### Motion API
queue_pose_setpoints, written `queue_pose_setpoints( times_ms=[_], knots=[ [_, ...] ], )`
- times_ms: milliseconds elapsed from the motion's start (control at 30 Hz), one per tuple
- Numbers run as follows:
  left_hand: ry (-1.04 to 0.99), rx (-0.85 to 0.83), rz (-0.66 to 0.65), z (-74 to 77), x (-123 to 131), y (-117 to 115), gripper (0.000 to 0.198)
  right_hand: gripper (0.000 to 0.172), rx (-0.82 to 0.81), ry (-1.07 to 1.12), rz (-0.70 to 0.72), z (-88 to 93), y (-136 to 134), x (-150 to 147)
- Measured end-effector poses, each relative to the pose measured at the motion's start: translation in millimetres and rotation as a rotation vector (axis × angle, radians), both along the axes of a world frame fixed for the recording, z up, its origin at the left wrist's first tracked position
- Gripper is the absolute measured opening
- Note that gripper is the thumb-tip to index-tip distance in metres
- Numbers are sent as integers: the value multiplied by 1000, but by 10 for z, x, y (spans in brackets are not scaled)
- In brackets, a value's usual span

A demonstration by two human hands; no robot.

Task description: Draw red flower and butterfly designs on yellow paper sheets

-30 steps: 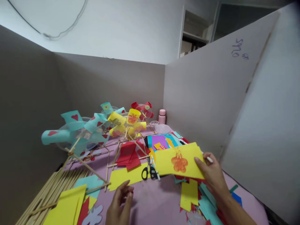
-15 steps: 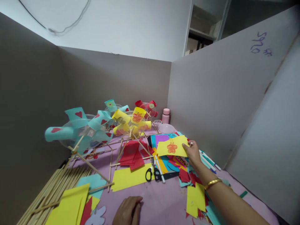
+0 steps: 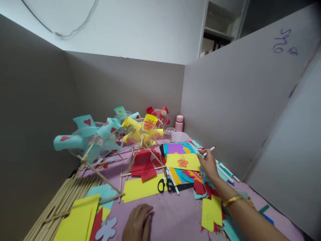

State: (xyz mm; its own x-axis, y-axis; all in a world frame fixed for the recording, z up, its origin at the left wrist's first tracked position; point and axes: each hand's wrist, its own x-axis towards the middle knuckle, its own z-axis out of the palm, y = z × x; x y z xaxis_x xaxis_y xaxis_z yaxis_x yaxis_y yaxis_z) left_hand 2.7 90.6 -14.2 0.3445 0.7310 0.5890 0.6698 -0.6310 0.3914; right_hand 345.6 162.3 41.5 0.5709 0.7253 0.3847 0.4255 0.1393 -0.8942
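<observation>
My right hand (image 3: 208, 164) is closed on a white marker (image 3: 209, 151) with a red end, at the right edge of a yellow paper card (image 3: 173, 161). An orange butterfly (image 3: 183, 163) is drawn on the card, which lies over a pile of coloured sheets (image 3: 174, 148). Whether my fingertips touch the card I cannot tell. My left hand (image 3: 137, 221) rests on the purple tabletop at the front, fingers loosely bent, holding nothing. Black-handled scissors (image 3: 166, 185) and another white marker (image 3: 173, 180) lie between the hands and the pile.
Paper pinwheels on stick stands, one blue with hearts (image 3: 86, 142) and one yellow (image 3: 147, 125), stand at the left and back. Wooden sticks (image 3: 60, 201) lie front left. Yellow and red scraps (image 3: 210, 212) lie front right. A pink bottle (image 3: 179, 124) stands in the back corner; grey partitions (image 3: 125, 80) enclose the table.
The yellow card, held raised by my right hand before, now lies on the pile. The right hand has drawn back from it slightly, and its marker shows more. The left hand stays put.
</observation>
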Motion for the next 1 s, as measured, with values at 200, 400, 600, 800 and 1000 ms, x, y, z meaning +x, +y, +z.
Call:
queue_pose_setpoints(
  times_ms=[200,400,600,800,1000],
  knots=[
    [103,-72,170,40,-2,162,37,9,18,-218,278,8,-757,-608],
    [278,-216,128,161,417,200,43,31,51,-383,474,-219,-1233,-1188],
    [378,-318,122,262,772,120,50,34,110,-478,490,-353,-1293,-1214],
    [415,-322,85,168,876,89,49,26,120,-488,483,-353,-1258,-1221],
    [460,-328,117,170,617,151,47,20,66,-465,500,-380,-1275,-1179]
  ],
)
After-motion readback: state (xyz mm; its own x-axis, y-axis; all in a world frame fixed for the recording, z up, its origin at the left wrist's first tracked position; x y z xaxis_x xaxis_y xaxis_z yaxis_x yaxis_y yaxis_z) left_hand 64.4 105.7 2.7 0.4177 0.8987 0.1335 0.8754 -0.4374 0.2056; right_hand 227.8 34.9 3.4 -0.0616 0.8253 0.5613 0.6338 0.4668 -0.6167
